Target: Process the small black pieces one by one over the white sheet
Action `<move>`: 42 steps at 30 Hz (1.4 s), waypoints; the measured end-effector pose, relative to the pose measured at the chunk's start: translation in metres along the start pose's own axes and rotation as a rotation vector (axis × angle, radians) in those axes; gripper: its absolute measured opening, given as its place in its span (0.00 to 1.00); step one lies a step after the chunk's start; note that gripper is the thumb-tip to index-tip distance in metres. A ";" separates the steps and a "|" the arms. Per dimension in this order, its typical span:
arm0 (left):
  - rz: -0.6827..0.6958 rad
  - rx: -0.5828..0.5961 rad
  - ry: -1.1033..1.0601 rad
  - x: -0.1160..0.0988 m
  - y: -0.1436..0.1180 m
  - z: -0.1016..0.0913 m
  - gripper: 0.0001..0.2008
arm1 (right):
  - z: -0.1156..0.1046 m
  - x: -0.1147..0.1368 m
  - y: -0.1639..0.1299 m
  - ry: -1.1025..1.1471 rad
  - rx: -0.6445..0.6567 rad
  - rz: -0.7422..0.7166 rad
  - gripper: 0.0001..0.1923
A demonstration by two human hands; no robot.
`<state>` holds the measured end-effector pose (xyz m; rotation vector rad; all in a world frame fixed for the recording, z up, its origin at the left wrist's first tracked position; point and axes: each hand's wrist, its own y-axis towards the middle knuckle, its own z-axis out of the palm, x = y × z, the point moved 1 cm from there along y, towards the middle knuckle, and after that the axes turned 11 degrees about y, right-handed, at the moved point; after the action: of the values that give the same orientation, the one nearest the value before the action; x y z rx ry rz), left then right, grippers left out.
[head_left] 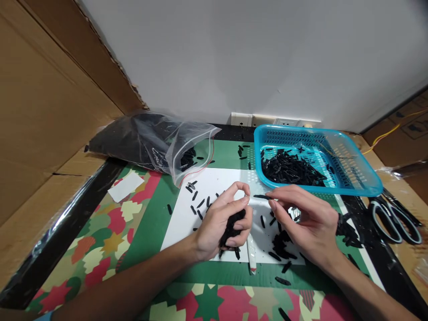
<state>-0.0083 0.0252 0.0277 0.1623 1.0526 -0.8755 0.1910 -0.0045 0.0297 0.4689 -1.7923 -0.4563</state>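
My left hand [220, 220] is closed around a bundle of small black sticks [231, 228] over a white sheet [219, 180]. My right hand [302, 220] sits beside it and pinches a single black stick [261, 196] between thumb and fingertip, pointing toward the left hand. More loose black sticks [199, 204] lie scattered on the white sheet, and a small pile [281, 245] lies under my right palm. A white knife-like tool [251, 255] lies on the sheet between my wrists.
A blue plastic basket [361, 178] with several black sticks stands at the back right. A clear zip bag [157, 142] of black sticks lies at the back left. Scissors [391, 218] lie at the right. Cardboard walls [50, 98] flank the table; wall sockets [264, 120] sit behind.
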 end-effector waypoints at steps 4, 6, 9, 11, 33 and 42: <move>0.009 0.010 0.049 0.004 0.002 0.000 0.10 | 0.001 -0.002 0.000 -0.001 0.002 -0.005 0.10; 0.007 0.016 0.058 0.006 0.003 0.000 0.11 | 0.003 -0.004 -0.001 0.000 0.007 -0.008 0.10; 0.012 0.021 0.059 0.008 0.005 0.000 0.13 | 0.004 -0.005 -0.002 0.017 0.004 -0.009 0.09; 0.016 0.027 0.056 0.009 0.005 0.000 0.14 | 0.004 -0.005 -0.003 0.026 -0.005 -0.010 0.09; -0.031 0.058 0.041 0.007 0.001 0.003 0.18 | 0.001 -0.003 0.003 0.087 0.064 0.070 0.05; -0.043 0.052 0.048 0.008 0.001 0.002 0.19 | 0.001 -0.003 0.003 0.080 0.095 0.067 0.05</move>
<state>-0.0045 0.0203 0.0217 0.2055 1.0822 -0.9418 0.1909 -0.0005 0.0291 0.4851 -1.7525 -0.3024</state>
